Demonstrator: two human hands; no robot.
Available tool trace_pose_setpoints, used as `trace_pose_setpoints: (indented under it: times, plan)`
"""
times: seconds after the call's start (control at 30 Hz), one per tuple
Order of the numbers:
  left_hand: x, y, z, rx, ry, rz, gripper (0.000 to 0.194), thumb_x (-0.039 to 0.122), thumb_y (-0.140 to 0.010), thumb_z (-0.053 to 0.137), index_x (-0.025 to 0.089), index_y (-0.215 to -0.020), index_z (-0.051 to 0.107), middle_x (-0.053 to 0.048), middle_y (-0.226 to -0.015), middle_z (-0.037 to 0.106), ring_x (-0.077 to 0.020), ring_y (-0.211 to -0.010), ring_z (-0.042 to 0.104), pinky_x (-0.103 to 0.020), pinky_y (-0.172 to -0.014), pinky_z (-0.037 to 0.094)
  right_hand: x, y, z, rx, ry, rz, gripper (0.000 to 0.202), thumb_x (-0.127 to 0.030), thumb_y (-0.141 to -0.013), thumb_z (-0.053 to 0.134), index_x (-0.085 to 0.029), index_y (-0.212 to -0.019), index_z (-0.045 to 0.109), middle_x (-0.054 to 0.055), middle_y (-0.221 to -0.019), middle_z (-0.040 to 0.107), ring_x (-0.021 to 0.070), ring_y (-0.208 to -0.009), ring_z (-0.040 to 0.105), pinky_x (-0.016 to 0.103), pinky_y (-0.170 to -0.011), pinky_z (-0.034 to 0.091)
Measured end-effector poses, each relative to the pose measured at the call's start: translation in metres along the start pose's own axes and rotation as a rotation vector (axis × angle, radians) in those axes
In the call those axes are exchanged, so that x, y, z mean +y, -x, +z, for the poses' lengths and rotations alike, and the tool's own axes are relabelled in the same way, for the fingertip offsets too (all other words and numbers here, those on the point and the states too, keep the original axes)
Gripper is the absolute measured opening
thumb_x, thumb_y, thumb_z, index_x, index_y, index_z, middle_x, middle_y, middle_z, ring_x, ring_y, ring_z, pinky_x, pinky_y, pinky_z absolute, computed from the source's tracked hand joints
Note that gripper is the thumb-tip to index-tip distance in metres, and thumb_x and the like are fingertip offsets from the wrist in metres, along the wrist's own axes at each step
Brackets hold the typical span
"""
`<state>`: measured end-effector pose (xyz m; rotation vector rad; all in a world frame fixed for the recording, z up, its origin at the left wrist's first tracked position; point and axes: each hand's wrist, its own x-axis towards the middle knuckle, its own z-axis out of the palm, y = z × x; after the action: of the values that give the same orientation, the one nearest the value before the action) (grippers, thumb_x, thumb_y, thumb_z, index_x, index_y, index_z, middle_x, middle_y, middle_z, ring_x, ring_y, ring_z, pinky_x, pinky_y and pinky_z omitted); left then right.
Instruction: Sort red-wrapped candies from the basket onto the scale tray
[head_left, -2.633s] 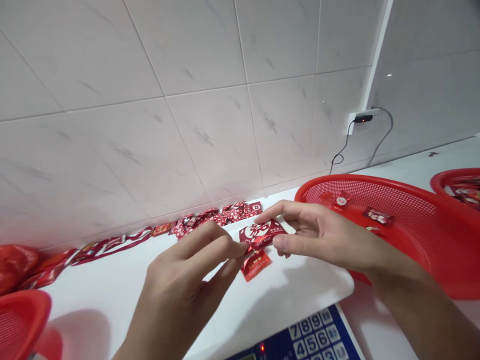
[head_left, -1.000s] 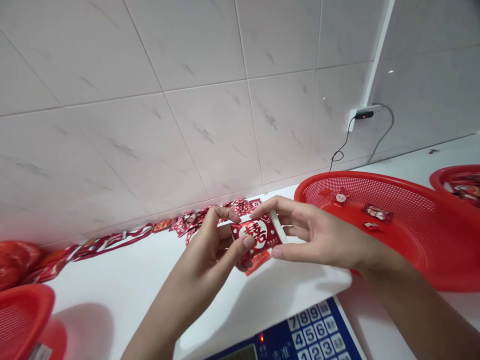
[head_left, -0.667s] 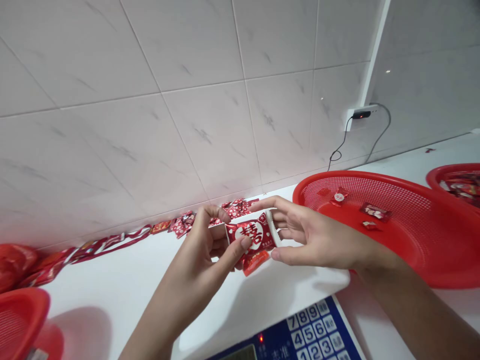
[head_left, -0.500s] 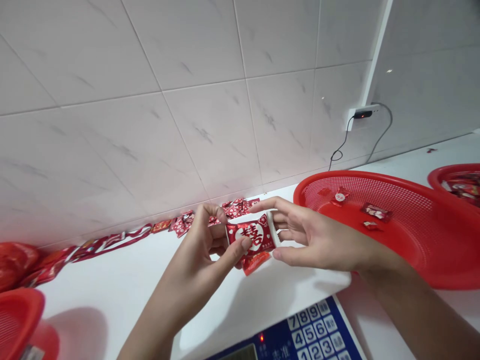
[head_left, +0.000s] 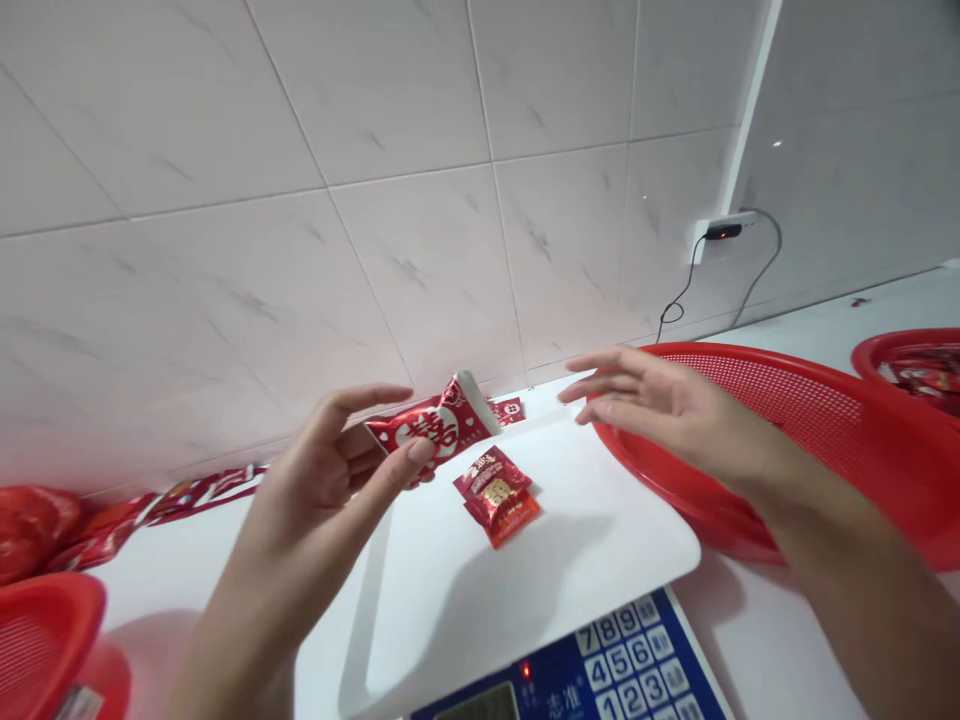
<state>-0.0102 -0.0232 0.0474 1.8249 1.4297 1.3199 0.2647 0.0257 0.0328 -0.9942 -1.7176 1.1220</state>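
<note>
My left hand [head_left: 330, 480] pinches a red candy packet [head_left: 459, 418] with a white double-happiness sign, tilted above the weighing scale's white tray [head_left: 622, 560]. On that tray lies a dark red snack packet [head_left: 491, 480], partly covering an orange-red packet [head_left: 517, 522]. My right hand [head_left: 667, 405], empty with its fingers stretched out, hovers over the left rim of a big red plastic basket [head_left: 847, 400]. The hand and forearm hide much of the basket's inside.
Blue scale keypad [head_left: 622, 665] at the front. Red packets [head_left: 195, 500] lie along the tiled wall [head_left: 405, 260]. Another red basket [head_left: 45, 630] stands front left; a filled one [head_left: 915, 360] stands far right. A cable [head_left: 679, 295] hangs from the socket.
My right hand has come away from the packet, rightward to the basket. My left hand has moved left and tilted the packet. The dark red packet now shows on the tray.
</note>
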Motion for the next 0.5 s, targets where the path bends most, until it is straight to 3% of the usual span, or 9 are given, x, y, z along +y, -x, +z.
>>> trace_pose_setpoints:
  times: [0.07, 0.1, 0.17, 0.27, 0.3, 0.37, 0.5]
  plan:
    - [0.001, -0.001, -0.009, -0.008, -0.152, 0.017, 0.039, 0.055, -0.086, 0.073, 0.026, -0.111, 0.065, -0.003, -0.094, 0.077, -0.023, -0.086, 0.073, -0.028, -0.068, 0.059, 0.006, 0.001, -0.021, 0.088, 0.216, 0.055, 0.038, -0.036, -0.091, 0.066, -0.026, -0.128, 0.062, 0.01, -0.126, 0.07, 0.0305, -0.115, 0.067, 0.048, -0.098, 0.054]
    - [0.001, -0.001, -0.013, -0.009, -0.223, 0.04, 0.037, 0.056, -0.085, 0.073, 0.027, -0.106, 0.067, -0.003, -0.095, 0.077, -0.0237, -0.086, 0.073, -0.027, -0.066, 0.059, 0.012, 0.0, -0.033, 0.068, 0.372, 0.1, 0.041, -0.039, -0.089, 0.068, -0.027, -0.128, 0.064, 0.011, -0.127, 0.07, 0.0335, -0.118, 0.066, 0.05, -0.101, 0.052]
    - [0.002, 0.0, -0.016, 0.01, -0.311, 0.087, 0.034, 0.056, -0.084, 0.072, 0.028, -0.102, 0.068, -0.002, -0.092, 0.077, -0.0237, -0.084, 0.073, -0.026, -0.063, 0.057, 0.034, -0.002, -0.059, -0.004, 0.659, 0.201, 0.053, -0.043, -0.084, 0.071, -0.025, -0.133, 0.065, 0.014, -0.133, 0.068, 0.04, -0.123, 0.062, 0.055, -0.105, 0.048]
    - [0.005, 0.001, -0.014, 0.005, -0.347, 0.117, 0.031, 0.055, -0.087, 0.069, 0.028, -0.102, 0.068, -0.001, -0.086, 0.077, -0.0231, -0.08, 0.073, -0.026, -0.06, 0.055, 0.078, 0.0, -0.088, -0.179, 0.883, 0.432, 0.091, -0.044, -0.069, 0.083, -0.019, -0.151, 0.054, 0.021, -0.154, 0.051, 0.0471, -0.141, 0.046, 0.056, -0.112, 0.041]
    - [0.006, 0.002, -0.013, -0.012, -0.359, 0.117, 0.03, 0.054, -0.087, 0.068, 0.028, -0.102, 0.068, -0.001, -0.085, 0.077, -0.023, -0.079, 0.073, -0.026, -0.06, 0.054, 0.092, 0.002, -0.093, -0.257, 0.903, 0.486, 0.095, -0.038, -0.065, 0.084, -0.018, -0.152, 0.052, 0.022, -0.154, 0.05, 0.0474, -0.142, 0.045, 0.055, -0.111, 0.042]
    - [0.008, 0.002, -0.01, -0.066, -0.386, 0.12, 0.03, 0.054, -0.09, 0.065, 0.026, -0.101, 0.067, -0.001, -0.084, 0.077, -0.0225, -0.076, 0.072, -0.027, -0.06, 0.052, 0.112, 0.009, -0.095, -0.258, 0.935, 0.534, 0.092, -0.028, -0.059, 0.084, -0.022, -0.147, 0.059, 0.022, -0.152, 0.052, 0.05, -0.139, 0.048, 0.055, -0.105, 0.046]
    - [0.002, -0.001, -0.002, -0.223, -0.426, 0.079, 0.031, 0.053, -0.094, 0.058, 0.024, -0.099, 0.065, -0.002, -0.086, 0.075, -0.0197, -0.068, 0.068, -0.029, -0.059, 0.049, 0.121, 0.013, -0.088, -0.253, 0.98, 0.537, 0.09, -0.024, -0.055, 0.081, -0.021, -0.143, 0.06, 0.023, -0.141, 0.057, 0.0479, -0.126, 0.058, 0.052, -0.097, 0.05]
